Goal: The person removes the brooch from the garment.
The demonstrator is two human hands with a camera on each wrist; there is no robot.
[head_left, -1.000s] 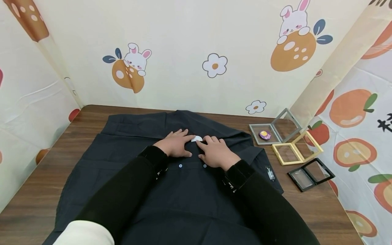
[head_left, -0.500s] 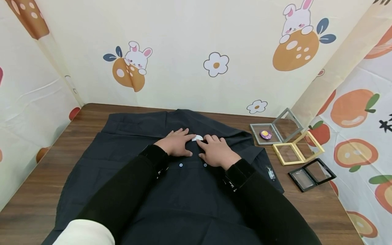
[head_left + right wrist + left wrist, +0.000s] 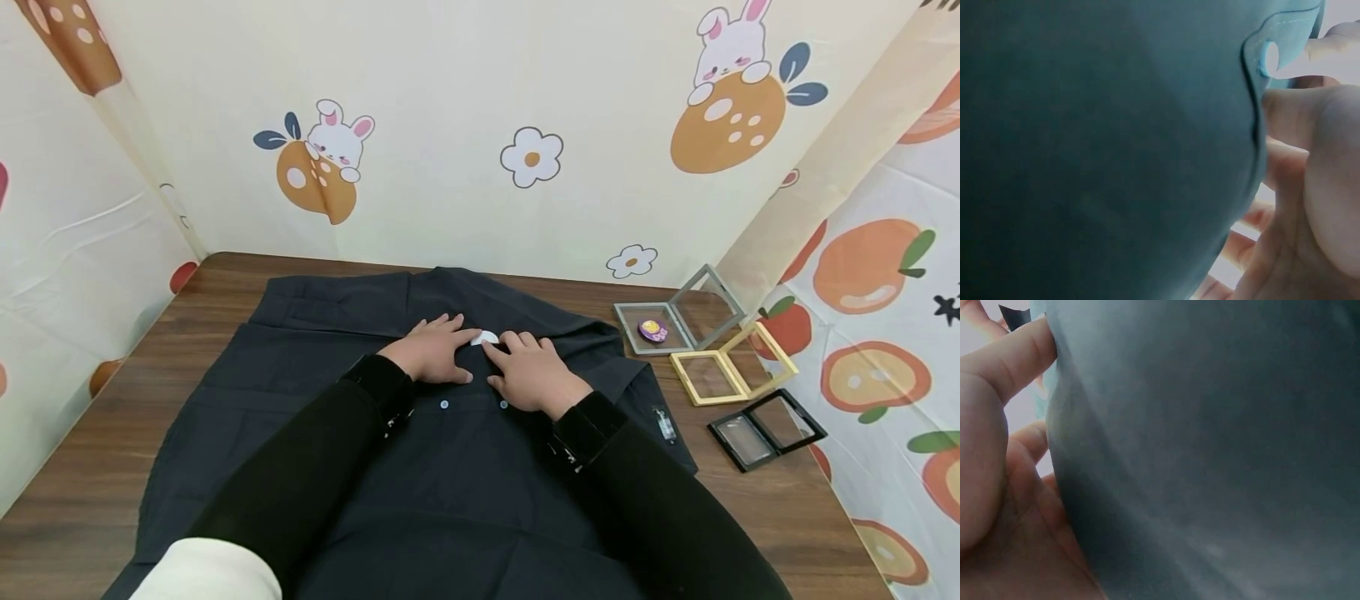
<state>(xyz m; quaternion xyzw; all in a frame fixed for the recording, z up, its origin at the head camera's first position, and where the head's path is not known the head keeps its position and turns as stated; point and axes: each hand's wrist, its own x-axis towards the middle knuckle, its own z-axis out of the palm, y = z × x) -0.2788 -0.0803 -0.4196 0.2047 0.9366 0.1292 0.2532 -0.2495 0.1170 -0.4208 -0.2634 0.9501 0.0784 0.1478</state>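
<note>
A dark navy buttoned garment [image 3: 442, 475] lies spread on the table. My left hand [image 3: 431, 350] rests on its upper part with fingers spread. Opposite it my right hand [image 3: 536, 373] lies on the cloth, index finger extended. Between them is a small white rounded piece [image 3: 487, 337], touched by both hands' fingertips; part of it is hidden and its kind is unclear. Two pale buttons, a left one [image 3: 444, 404] and a right one [image 3: 503, 404], show below the hands. In the right wrist view a button [image 3: 1269, 59] sits by the fingers; dark cloth [image 3: 1210, 425] fills most of the left wrist view.
Along the right stand three opened hinged frames: a grey one [image 3: 626, 330] holding a purple-and-yellow badge [image 3: 652, 331], a yellow one [image 3: 708, 402] and a black one [image 3: 759, 432]. A small clear item [image 3: 664, 425] lies on the garment's right part. Printed cloth walls [image 3: 435, 167] surround the wooden table [image 3: 67, 483].
The head view has shifted very slightly. Both hands, the white piece and the garment stay in the same places relative to each other.
</note>
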